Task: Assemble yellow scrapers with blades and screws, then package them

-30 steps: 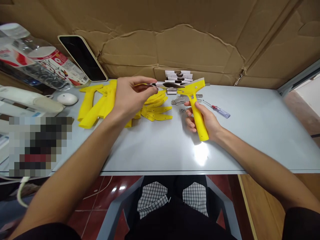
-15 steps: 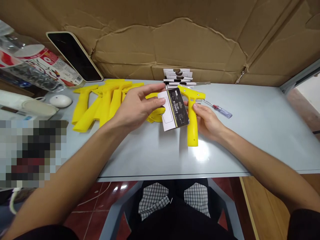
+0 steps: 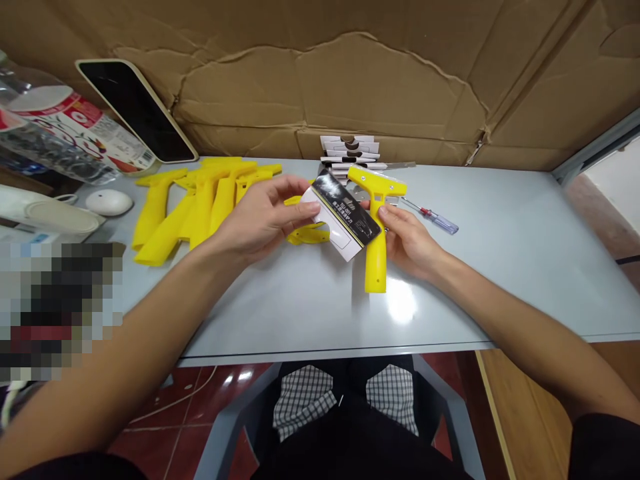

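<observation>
My left hand point(image 3: 267, 217) pinches a black-and-white printed card point(image 3: 343, 212) at its left edge, the card tilted. Upright in my right hand point(image 3: 407, 237) is a yellow scraper point(image 3: 376, 250) with a wide T-shaped head, gripped around its neck. The card's right corner overlaps the scraper's handle; whether they touch I cannot tell. Behind my left hand lie several yellow scraper handles point(image 3: 200, 207) in a group. A few more yellow pieces point(image 3: 309, 233) sit on the table just behind the card, partly hidden.
Folded cards point(image 3: 350, 148) stand stacked against the cardboard wall point(image 3: 390, 87). A screwdriver point(image 3: 435, 220) lies right of the scraper on the grey table point(image 3: 525, 267). At the left are a phone point(image 3: 137, 110), a white mouse point(image 3: 109, 202) and plastic bottles point(image 3: 85, 127).
My left hand has turned the card, so its top now leans left and its lower part points right. The right hand still holds the scraper upright. The whole view has shifted slightly.
</observation>
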Motion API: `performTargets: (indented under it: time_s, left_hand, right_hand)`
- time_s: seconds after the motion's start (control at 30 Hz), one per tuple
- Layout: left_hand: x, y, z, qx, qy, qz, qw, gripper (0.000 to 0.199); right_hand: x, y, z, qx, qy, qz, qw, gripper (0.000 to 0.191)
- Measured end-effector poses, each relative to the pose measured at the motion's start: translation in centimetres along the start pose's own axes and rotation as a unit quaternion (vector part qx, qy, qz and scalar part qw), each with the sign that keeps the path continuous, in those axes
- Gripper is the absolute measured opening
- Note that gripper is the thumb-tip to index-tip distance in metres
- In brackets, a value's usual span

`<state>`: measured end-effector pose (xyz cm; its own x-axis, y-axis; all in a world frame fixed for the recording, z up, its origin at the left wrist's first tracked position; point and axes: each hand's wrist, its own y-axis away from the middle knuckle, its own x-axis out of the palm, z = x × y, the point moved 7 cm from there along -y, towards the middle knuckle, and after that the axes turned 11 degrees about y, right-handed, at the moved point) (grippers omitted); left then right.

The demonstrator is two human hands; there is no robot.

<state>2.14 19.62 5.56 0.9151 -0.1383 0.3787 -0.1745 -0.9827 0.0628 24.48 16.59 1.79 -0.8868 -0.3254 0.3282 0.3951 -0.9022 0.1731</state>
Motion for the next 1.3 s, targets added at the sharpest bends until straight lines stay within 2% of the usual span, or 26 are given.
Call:
performTargets:
  time_s: [0.07,0.17,0.4,0.67,0.73,0.8,0.9,0.97,1.17,1.3]
  left_hand:
    - [-0.7,0.3,0.5,-0.031,-0.003,-0.009,0.999,0.044]
    - [-1.2,0.8,0.1,-0.034,-0.029,-0.014,0.999,0.051]
    - [0.1,2.0,-1.2,-0.021,-0.078,0.008,0.997,0.052]
    - [-0.3,1.7,-0.7,-0.004,-0.077,-0.006,0.997,0.047]
    - [-0.4,1.8,-0.9,0.03,-0.106,-0.02,0.994,0.037]
    - [-0.8,2.2,-1.9,0.106,-0.171,-0.061,0.978,0.028]
    - [-0.9,3.0,-3.7,0.229,-0.254,-0.112,0.933,0.029]
    - [-0.8,3.3,-4.1,0.256,-0.267,-0.111,0.922,0.03]
    - [-0.6,2.8,-3.2,0.204,-0.255,-0.106,0.939,0.031]
    - [-0.6,2.8,-2.8,0.187,-0.262,-0.107,0.941,0.039]
  right_hand:
    - [-0.1,0.0,0.1,0.0,0.004,-0.003,1.0,0.048]
    - [-0.4,-0.2,0.3,-0.012,0.015,-0.003,1.0,0.046]
    - [-0.7,-0.2,0.4,-0.021,0.033,0.001,0.999,0.045]
    - [-0.6,0.0,0.4,-0.027,0.045,0.008,0.999,0.048]
    - [-0.6,0.0,0.5,-0.025,0.045,0.006,0.999,0.051]
    - [-0.7,0.0,0.6,-0.026,0.042,-0.001,0.999,0.05]
    - [-0.7,0.1,0.8,-0.025,0.036,-0.008,0.999,0.044]
    - [-0.7,0.1,0.8,-0.025,0.036,-0.006,0.999,0.041]
    - [-0.8,0.1,0.9,-0.028,0.045,-0.012,0.999,0.042]
    - [-0.8,0.1,1.2,-0.031,0.041,-0.014,0.999,0.044]
